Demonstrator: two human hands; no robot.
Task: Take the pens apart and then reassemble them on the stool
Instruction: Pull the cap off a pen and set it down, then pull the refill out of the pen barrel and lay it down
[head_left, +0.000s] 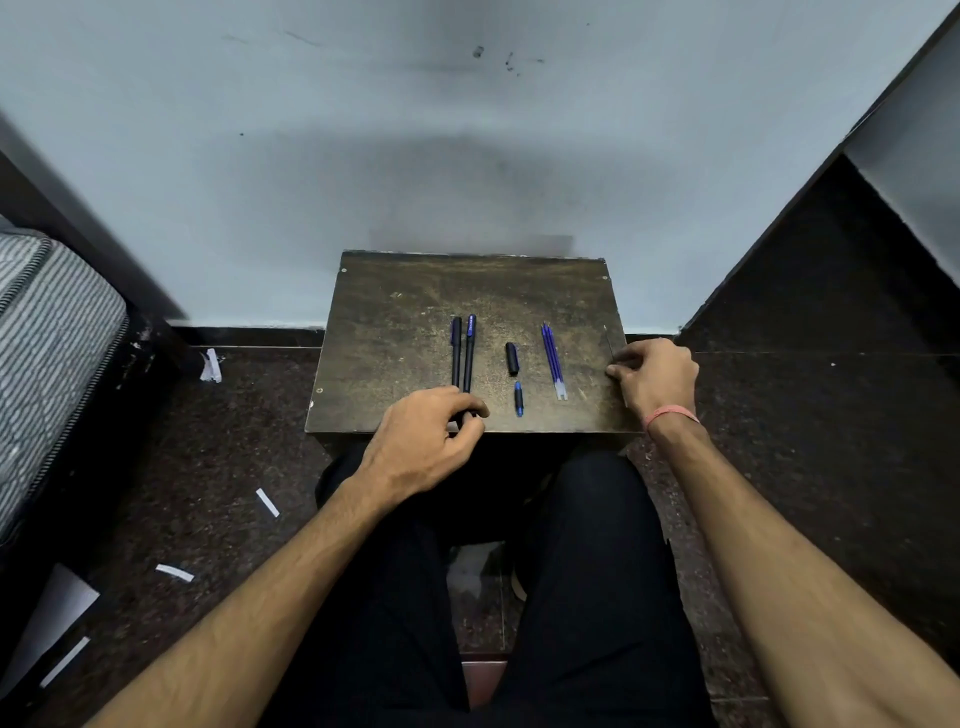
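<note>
Pens (462, 358), two of them dark with blue tops, lie side by side on the stool (395, 332), and the left hand (421, 447) curls its fingers around their near ends at the front edge. The right hand (655, 375) rests at the stool's right edge, thumb and fingers pinched on a thin dark rod (608, 343) that points away from the person. Between the hands lie a black cap (512, 358), a short blue-tipped piece (518, 399) just in front of it, and two blue refills (554, 361) lying close together. A pink band (671, 414) circles the right wrist. White paper scraps (174, 572) lie on the dark floor to the left.
</note>
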